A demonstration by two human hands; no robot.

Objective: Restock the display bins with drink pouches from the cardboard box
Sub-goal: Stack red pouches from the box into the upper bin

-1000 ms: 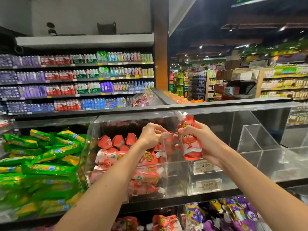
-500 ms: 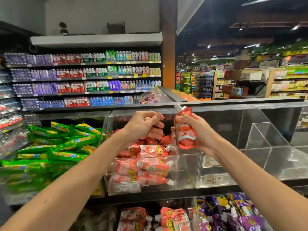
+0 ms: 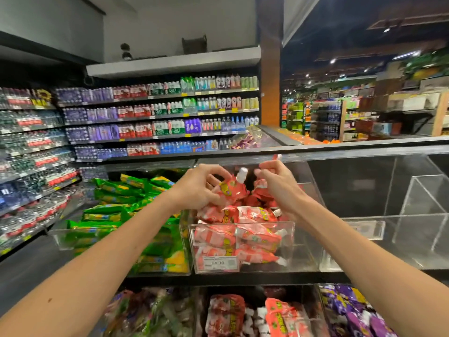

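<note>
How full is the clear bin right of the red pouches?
Empty: the clear bin shows no pouches, only a price tag on its front wall.

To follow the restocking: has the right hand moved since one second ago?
Yes. The right hand went left, from the empty bin's side to above the red-pouch bin.

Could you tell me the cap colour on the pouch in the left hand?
The cap is white; head view shows it.

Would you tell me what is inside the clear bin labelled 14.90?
The clear bin holds white-capped red drink pouches, heaped past its rim. The left hand and right hand cover the heap's top; the floor is hidden.
</note>
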